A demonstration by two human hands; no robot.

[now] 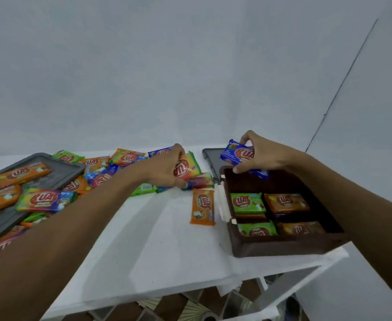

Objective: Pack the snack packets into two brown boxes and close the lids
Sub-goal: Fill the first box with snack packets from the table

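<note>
**PACKING STAGE: BOTH GRIPS LOADED, ONE BOX PARTLY FILLED**

The white surface point(167, 239) carries all items. A grey tray point(3, 225) sits at its left end with several packets lying in it. The brown box point(283, 247) stands open at the right end, close to the near right corner of the surface. A dark flat panel point(211, 158) lies just behind the box; it cannot be told whether this is a lid. No second brown box can be identified.

A loose pile of packets point(125, 157) spreads from the tray toward the centre. One orange packet point(202, 207) lies alone just beside the left wall of the box.

Four packets are seated in the near compartments: two green point(247, 202) and two orange point(286, 201). The far row appears unfilled.

The right grip point(264, 154) is clamped on a blue packet point(239, 156), held above the far left of the box. The left grip point(167, 167) is closed round a yellow-red packet point(188, 166) at the right edge of the pile.

**Likely faults**

- The blue packet may land across a divider if released while tilted, leaving it proud of the rim and probably blocking lid closure later.
- Lifting the yellow-red packet may drag touching neighbours toward the box.
- Downward pressure on the near right of the box may shift it toward the surface edge.
</note>
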